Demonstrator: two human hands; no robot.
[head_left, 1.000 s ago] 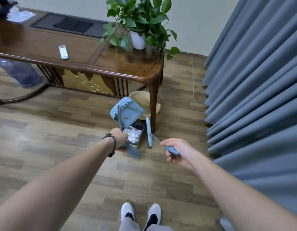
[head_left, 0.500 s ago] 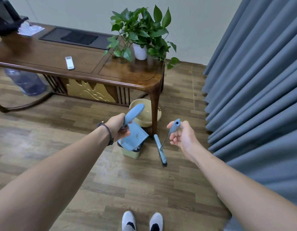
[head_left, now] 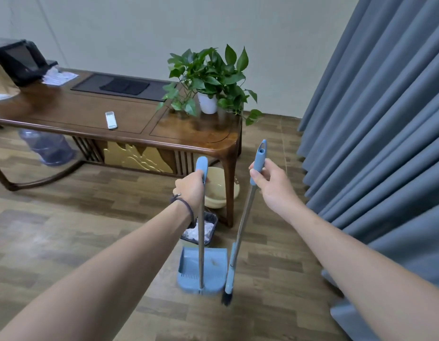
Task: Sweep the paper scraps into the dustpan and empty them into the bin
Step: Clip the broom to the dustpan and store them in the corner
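My left hand (head_left: 190,190) grips the blue top of the dustpan's long handle. The blue dustpan (head_left: 213,269) stands upright on the floor below it, its tray holding no scraps that I can see. My right hand (head_left: 271,188) holds the blue grip of the broom (head_left: 240,242), which hangs nearly upright beside the dustpan with its dark bristles at the floor. Just behind the dustpan stands a small dark bin (head_left: 214,219) with white paper scraps (head_left: 207,230) inside, partly hidden by my left wrist.
A wooden desk (head_left: 73,114) stands ahead with a potted plant (head_left: 208,80), a remote (head_left: 111,120) and a printer (head_left: 16,62). A yellow basin (head_left: 219,190) sits under its right leg. Blue curtains (head_left: 376,134) hang at right. A water jug (head_left: 47,148) is beneath the desk.
The dustpan has come off the bin, where it was tipped, and now stands upright on the floor in front of it. Both hands have risen and both handles have swung to vertical.
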